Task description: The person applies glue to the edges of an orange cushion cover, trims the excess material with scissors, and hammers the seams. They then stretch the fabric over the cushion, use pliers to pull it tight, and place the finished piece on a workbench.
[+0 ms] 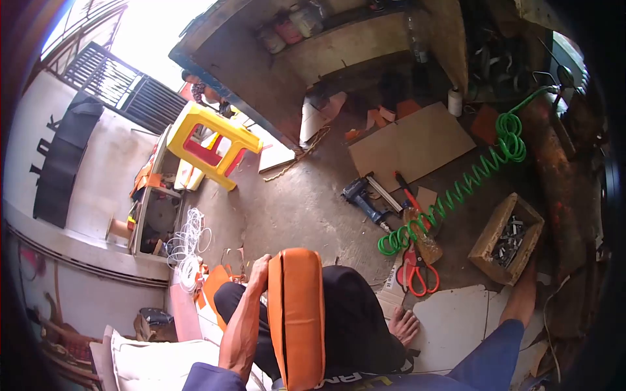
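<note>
An orange padded piece [303, 313] with a dark seam gap along its side stands upright over my lap. Its upper left edge is gripped by my left hand [260, 270], whose fingers are partly hidden behind it. My right forearm reaches up beside a wooden box [482, 242] of small metal pieces, and the hand itself cannot be made out there. Red-handled scissors [422, 277] lie on the floor near my bare foot [403, 325]. Beyond them are a dark nail gun [365, 201] and a coiled green air hose [456, 195].
A brown board [414, 143] lies ahead, below a wooden cabinet [352, 55]. A yellow and red stool [215, 140] lies tipped at the upper left, with part of another person behind it. White cord [189, 251] and orange scraps [215, 287] are on the left.
</note>
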Demonstrator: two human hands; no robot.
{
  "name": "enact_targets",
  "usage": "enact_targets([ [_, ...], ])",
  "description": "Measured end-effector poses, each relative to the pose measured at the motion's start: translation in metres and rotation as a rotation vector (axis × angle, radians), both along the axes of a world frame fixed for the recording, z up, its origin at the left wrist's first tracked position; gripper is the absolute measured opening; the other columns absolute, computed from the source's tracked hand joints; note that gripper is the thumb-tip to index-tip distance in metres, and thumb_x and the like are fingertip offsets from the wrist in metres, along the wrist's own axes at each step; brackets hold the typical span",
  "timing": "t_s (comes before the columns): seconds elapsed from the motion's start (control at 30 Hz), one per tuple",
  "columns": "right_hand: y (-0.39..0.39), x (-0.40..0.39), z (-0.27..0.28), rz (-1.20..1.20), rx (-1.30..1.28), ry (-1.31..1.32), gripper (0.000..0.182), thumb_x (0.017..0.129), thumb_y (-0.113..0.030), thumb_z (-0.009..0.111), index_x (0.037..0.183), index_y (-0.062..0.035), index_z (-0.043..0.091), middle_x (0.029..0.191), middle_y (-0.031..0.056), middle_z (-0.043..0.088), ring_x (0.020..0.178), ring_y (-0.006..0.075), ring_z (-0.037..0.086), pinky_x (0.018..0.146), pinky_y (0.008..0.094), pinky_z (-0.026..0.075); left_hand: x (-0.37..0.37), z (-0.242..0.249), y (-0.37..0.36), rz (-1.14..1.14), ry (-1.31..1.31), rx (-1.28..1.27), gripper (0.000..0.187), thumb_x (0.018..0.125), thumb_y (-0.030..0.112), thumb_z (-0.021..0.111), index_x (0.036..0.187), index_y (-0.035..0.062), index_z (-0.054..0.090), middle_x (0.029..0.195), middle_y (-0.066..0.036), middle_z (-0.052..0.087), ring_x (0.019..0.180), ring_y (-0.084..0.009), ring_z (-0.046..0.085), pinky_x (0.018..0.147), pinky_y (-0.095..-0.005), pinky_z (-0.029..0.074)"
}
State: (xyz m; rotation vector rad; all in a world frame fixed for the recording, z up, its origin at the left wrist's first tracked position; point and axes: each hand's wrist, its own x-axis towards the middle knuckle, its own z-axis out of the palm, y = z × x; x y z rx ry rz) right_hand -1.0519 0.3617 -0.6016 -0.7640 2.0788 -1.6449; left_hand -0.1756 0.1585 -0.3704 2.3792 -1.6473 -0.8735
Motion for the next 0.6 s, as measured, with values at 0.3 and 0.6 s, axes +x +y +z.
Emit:
enact_targets([
  [0.3,0.085,0.022,-0.002,0.054,0.009,0.142,0.055,0.104,-0.021,0.058,0.15,0.0045,0.046,0.149,0.02,0.054,0.127,0.0283,0.056,0.107,0.0391,0.045,-0.032,-0.031,0.024,0.123,0.257,-0.059,0.045,0.11,0.034,0.039,0.131,0.0035,0.064,0.127,-0.023,0.065,0.12,-0.0296,0.063,0.103,-0.041,0.049],
  [0.6,0.099,0.048,0.029,0.265,0.032,0.385,0.05,0.106,-0.021,0.057,0.148,0.0058,0.049,0.145,0.0204,0.058,0.119,0.0285,0.062,0.102,0.0391,0.049,-0.146,0.124,0.128,0.646,1.369,-0.353,0.052,0.113,0.038,0.031,0.146,0.0053,0.055,0.146,-0.019,0.055,0.133,-0.0259,0.054,0.114,-0.0384,0.041],
])
